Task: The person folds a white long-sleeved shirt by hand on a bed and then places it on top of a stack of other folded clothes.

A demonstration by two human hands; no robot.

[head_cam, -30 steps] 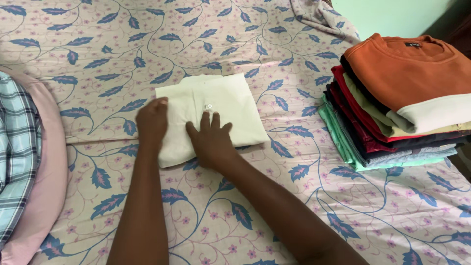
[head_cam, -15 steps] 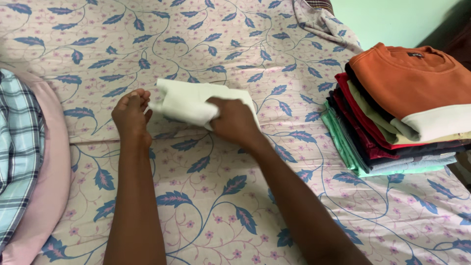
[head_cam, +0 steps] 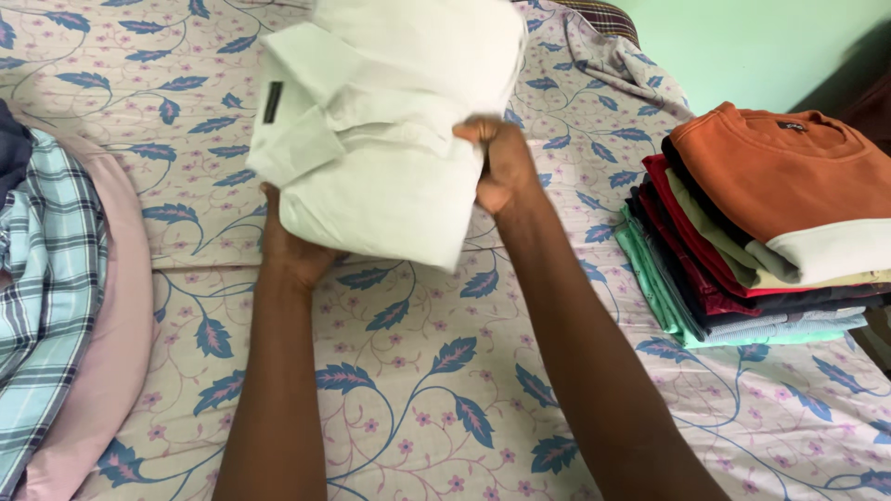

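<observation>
- Floral bedsheet (head_cam: 418, 408) with blue leaves and small pink flowers on pale cloth covers the bed and fills the lower and middle frame; both forearms rise over it from the bottom edge
- At the left edge, near the bottom, a pale blue checked shirt (head_cam: 42, 306) lies on a pink cloth (head_cam: 121, 343); both rest on the sheet
- Left hand (head_cam: 292, 250), left of centre, sits under the lower left of the folded white shirt (head_cam: 390, 139); its fingers are hidden behind the cloth, so the grip looks clamped on the shirt from beneath, though I cannot see the fingertips
- Right hand (head_cam: 501, 167), at centre, has its grip closed on the right edge of the folded white shirt; thumb and fingers pinch the fabric
- The folded white shirt is held up off the bed between the two hands, in the upper centre of the frame; its collar end tilts toward the upper left, and a small dark label shows there
- On the right, a stack of folded clothes (head_cam: 742, 250) sits on the sheet, well apart from the hands; an orange sweatshirt with a cream band (head_cam: 789, 176) lies on top, with red, dark and green layers below
- Farther off, in the upper right, a rumpled grey patterned cloth (head_cam: 622, 56) lies by a pale green wall (head_cam: 742, 46)
</observation>
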